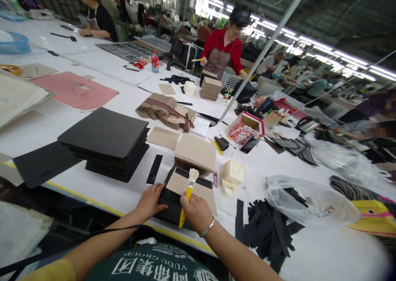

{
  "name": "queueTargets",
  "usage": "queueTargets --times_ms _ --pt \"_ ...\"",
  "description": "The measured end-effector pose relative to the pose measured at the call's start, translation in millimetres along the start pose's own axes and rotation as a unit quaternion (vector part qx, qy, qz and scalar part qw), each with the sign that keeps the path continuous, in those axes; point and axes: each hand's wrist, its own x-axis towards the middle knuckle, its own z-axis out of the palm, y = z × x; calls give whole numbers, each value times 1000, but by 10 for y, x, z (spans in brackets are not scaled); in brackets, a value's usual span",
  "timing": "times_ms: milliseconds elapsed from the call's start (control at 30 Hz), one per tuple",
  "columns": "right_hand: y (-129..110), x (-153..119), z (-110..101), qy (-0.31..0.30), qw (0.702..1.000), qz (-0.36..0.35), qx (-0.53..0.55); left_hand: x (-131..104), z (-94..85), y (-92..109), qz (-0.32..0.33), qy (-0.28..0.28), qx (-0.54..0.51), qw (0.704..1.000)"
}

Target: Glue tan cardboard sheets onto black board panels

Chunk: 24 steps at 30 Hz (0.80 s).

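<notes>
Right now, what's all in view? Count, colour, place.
Table: 1, white, foreground
Brush: 1, yellow handle, front centre
Sheet: 1, black, below brush
Card: 1, tan, on sheet
Near card stack: 1, tan, beyond card
Board stack: 1, black, left
Bundle: 1, tan, centre
Pad: 1, pink, left
Containers: at least 2, cream, near and far
Snips: 1, pink, by near container
Strips: uncountable, black, right
Marked bag: 1, clear, right
Box: 1, red, right
Bottle: 1, red, far side
Co-workers: several, mixed, background
Rest: too cluttered to count
Left hand: 1, bare, on sheet
Right hand: 1, bare, holding brush
</notes>
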Motion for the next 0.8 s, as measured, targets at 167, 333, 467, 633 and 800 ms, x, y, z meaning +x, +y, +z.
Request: queueTargets --times_ms 167,333,467,633,800 --pt "144 -23 -13 111 993 17 -20 38 -75 125 -3 -47 69 997" --pt "537 -57 -145 232 966 105 -51 21 -63 129 7 -66 66 996" --pt "771 -177 -250 305 937 168 -29 44 -120 152 7 -34 23 999" --pt "648 -371 -298 312 944 106 -6 194 -411 458 -155 -16 -368 917" --pt "279 -443 -246 240 970 7 36 326 -617 778 -253 -79 -631 729"
